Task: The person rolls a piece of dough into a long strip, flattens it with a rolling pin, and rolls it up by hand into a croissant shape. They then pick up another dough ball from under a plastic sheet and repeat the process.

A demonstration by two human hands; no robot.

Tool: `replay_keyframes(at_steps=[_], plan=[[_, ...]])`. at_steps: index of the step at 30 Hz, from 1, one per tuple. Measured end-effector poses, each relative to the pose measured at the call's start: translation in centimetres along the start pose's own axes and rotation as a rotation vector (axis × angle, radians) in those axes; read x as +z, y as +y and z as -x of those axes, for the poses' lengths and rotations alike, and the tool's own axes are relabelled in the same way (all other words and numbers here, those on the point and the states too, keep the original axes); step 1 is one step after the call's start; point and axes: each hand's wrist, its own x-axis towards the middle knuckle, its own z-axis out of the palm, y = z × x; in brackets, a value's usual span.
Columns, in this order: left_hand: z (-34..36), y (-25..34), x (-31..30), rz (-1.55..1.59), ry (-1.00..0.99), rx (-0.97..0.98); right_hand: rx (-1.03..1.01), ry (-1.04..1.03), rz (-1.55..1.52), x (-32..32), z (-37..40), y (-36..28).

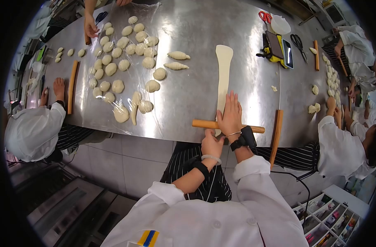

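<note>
A long flat strip of dough [224, 70] lies on the metal table, wide at its far end and narrow toward me. Across its near part rests a wooden rolling pin [254, 129]. My right hand [231, 113] lies flat on the pin, fingers stretched forward over the strip. Just below the pin, at the table's front edge, my left hand [212, 144] has its fingers closed at the near end of the strip. Left of the strip are two shaped dough pieces [178, 55] with ridges.
Many dough balls [118, 86] sit partly under plastic film at the left. A second rolling pin [276, 136] overhangs the front edge on the right. Scissors [298, 46], a phone [287, 54] and a white bowl [280, 25] lie back right. Co-workers stand at both sides.
</note>
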Motion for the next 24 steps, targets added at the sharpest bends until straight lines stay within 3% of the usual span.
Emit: replay_keyframes(at_steps=[1, 4, 8, 10, 11, 13, 17, 20, 21, 23, 24], plan=[[0.2, 0.6, -0.4, -0.16, -0.018, 0.078, 0.0, 0.004, -0.002, 0.0, 0.0, 0.0], [-0.3, -0.5, -0.4, -0.248, -0.009, 0.129, 0.004, -0.008, 0.0, -0.1, -0.1, 0.0], [-0.6, -1.4, 0.5, -0.23, 0.024, 0.203, -0.007, -0.002, -0.023, 0.0, 0.0, 0.1], [-0.4, -1.5, 0.9, 0.084, 0.05, 0.138, 0.003, 0.0, -0.029, -0.1, 0.1, 0.1], [-0.5, -1.6, 1.0, 0.081, 0.048, 0.14, -0.005, 0.014, -0.029, 0.0, 0.1, 0.1], [-0.9, -1.2, 0.6, 0.428, -0.241, -0.284, -0.013, 0.028, -0.033, -0.2, 0.3, -0.1], [-1.1, -1.6, -1.3, 0.404, -0.341, -0.3, 0.005, -0.041, 0.088, -1.3, 3.5, -1.7], [-0.8, -3.3, -1.8, 0.098, -0.355, -0.018, -0.016, -0.086, 0.153, -1.8, 6.5, -2.4], [-0.5, -3.6, -1.7, 0.101, -0.356, -0.02, -0.03, -0.097, 0.181, -1.9, 6.9, -2.6], [0.1, -4.4, -1.3, 0.087, -0.169, 0.222, -0.04, -0.087, 0.168, -1.6, 6.2, -2.2], [0.2, -4.3, -1.4, 0.089, -0.166, 0.214, -0.021, -0.053, 0.164, -1.4, 4.8, -1.8]])
